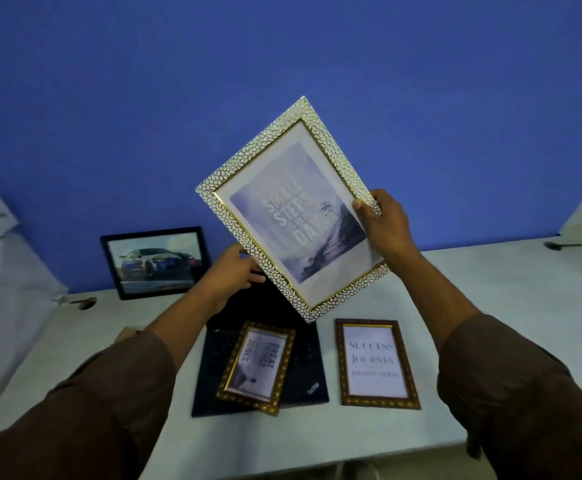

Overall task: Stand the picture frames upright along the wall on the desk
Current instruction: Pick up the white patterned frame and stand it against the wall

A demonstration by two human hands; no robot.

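Both hands hold the white-and-gold frame (291,209) in the air above the worktop (473,306), between the person and the blue wall (282,64). The right hand (384,225) grips its right edge, thumb on the glass and fingers behind. The left hand (232,271) is at the frame's lower left edge, fingers reaching behind the back; whether it is truly clamped there cannot be told. The frame is tilted: its long axis runs from upper left to lower right, one corner pointing down at the dark laptop (303,372). A black frame with a car photo (156,261) already stands against the wall at far left. Two brown frames lie flat near the person, one (256,365) on the laptop, one (376,363) to its right. To stand the held frame, it probably needs squaring and carrying farther, to the wall right of the car photo.
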